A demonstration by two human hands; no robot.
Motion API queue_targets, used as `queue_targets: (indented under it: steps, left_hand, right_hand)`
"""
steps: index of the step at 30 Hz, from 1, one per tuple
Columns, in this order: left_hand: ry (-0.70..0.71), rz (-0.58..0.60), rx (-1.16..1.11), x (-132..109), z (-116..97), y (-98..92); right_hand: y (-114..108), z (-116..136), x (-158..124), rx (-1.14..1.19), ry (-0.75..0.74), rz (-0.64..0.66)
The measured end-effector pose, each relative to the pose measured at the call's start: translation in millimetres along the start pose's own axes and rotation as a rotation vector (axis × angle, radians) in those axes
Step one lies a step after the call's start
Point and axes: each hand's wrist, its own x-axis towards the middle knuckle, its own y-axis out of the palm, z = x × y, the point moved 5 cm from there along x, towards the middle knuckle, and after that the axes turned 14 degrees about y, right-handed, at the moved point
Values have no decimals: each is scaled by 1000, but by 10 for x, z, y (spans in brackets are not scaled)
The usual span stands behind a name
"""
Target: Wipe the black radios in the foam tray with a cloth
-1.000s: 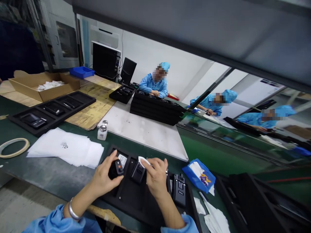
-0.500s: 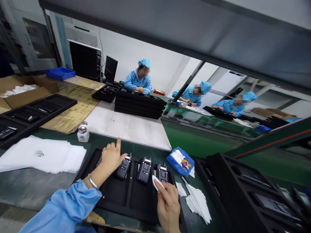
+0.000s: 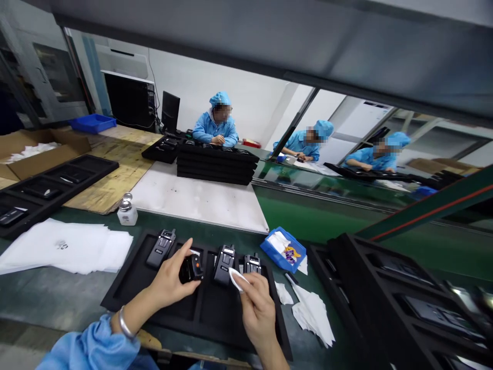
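My left hand (image 3: 169, 280) grips a black handheld radio (image 3: 191, 268) between thumb and fingers, turned so that an end with an orange spot shows. Below it is a black foam tray (image 3: 173, 321) with compartments. Other radios lie in this tray: one at the left (image 3: 162, 248), one right of the middle (image 3: 224, 264) and one at the right (image 3: 252, 263). In my right hand (image 3: 259, 308), a folded white wipe (image 3: 235, 280) is pinched between thumb and fingers, close to the radio right of the middle.
Right of the tray are a blue bin (image 3: 283, 251), crumpled white cloths (image 3: 314, 316) and stacked foam trays (image 3: 385, 298). To the left lie white sheets (image 3: 69, 246) and a pump bottle (image 3: 127, 210). Co-workers (image 3: 216, 123) in blue sit beyond a stack of trays (image 3: 215, 165).
My left hand has closed on a radio from the tray, lifting and turning it. My right hand, still pinching the wipe, has shifted slightly left.
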Motion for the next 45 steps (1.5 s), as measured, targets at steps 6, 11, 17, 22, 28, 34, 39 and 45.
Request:
queue_targets:
  steps: [6, 11, 17, 22, 28, 34, 39, 45]
  left_hand:
    - [141, -135, -100, -407, -111, -87]
    - [142, -159, -102, -451, -107, -119]
    - [205, -147, -78, -420, -142, -156]
    - [182, -155, -65, -390, -137, -178]
    - [114, -140, -41, -336, -103, -142]
    - [-223, -29, 270, 237, 135, -10]
    - [-444, 363, 619, 771, 297, 258]
    - [-237, 375, 722, 1079, -132, 705]
  right_hand:
    - [513, 502, 273, -22, -251, 218]
    - [666, 569, 379, -143, -349, 225]
    - [665, 559, 397, -176, -341, 213]
    - [680, 531, 413, -237, -296, 142]
    - [667, 444, 437, -291, -291, 148]
    - [32, -262, 227, -460, 28, -103]
    - [-506, -548, -325, -435, 143, -213]
    - [-717, -569, -566, -327, 182, -220]
